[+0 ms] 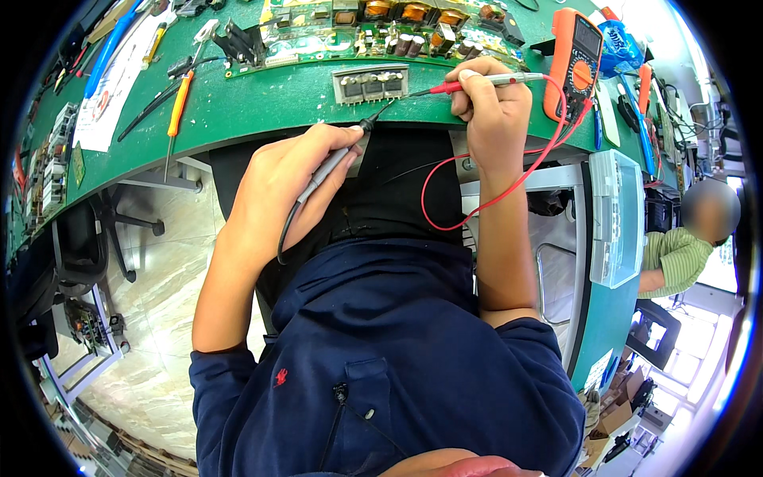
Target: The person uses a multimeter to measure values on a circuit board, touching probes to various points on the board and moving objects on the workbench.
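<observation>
Left hand: the left hand (290, 187) is closed round a black test probe (334, 163), held like a pen, so that its tip slants up toward the small grey part (371, 83) at the bench edge.
Right hand: the right hand (493, 111) pinches a red test probe (477, 83) between thumb and fingers; the probe lies nearly flat, its tip pointing left at the right end of the same part.
Part under test: the small grey part lies flat on the green bench (262, 107), just in front of the long circuit board (373, 36); both probe tips meet it from the near side, the black from below left, the red from the right. Whether the tips truly touch its pins is too small to tell.
Why held so: judging by the angles, each probe is steadied close to its tip for fine aim.
Meter: an orange meter (576, 60) stands to the right of the right hand; the red lead (477, 183) loops down from the bench edge and back up toward it.
Containers: a clear plastic box (618, 219) with a lid sits on the side bench at the right; its contents cannot be made out.
Other tools: an orange-handled screwdriver (179, 107) lies on the bench to the left, well apart from both hands.
Nearby: another person in a green striped shirt (675, 258) sits at the far right.
</observation>
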### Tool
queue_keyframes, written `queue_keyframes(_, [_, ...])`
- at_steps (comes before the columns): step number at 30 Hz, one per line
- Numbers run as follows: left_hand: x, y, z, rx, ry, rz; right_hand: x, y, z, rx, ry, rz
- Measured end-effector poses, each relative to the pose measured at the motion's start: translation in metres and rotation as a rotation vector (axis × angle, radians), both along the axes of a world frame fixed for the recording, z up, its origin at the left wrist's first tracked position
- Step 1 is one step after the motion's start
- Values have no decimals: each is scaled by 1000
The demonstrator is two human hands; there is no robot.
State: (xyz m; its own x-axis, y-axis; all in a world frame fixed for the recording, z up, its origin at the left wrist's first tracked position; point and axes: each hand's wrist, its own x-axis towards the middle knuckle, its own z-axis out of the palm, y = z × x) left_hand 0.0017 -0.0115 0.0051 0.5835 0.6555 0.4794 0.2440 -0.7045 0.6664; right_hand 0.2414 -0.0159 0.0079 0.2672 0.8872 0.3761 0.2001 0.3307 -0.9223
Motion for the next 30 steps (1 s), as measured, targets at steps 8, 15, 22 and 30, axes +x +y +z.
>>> queue_keyframes(8, [0,0,0,-8,-7,-13,1,0,0,-6,23,5])
queue_keyframes(15, [-1,1,0,9,-16,-17,0,0,-4,5,7,23])
queue_keyframes(22, [-2,1,0,21,10,-20,2,0,-2,-4,43,7])
queue_keyframes(30, [-2,1,-1,15,7,-12,1,2,-3,13,35,5])
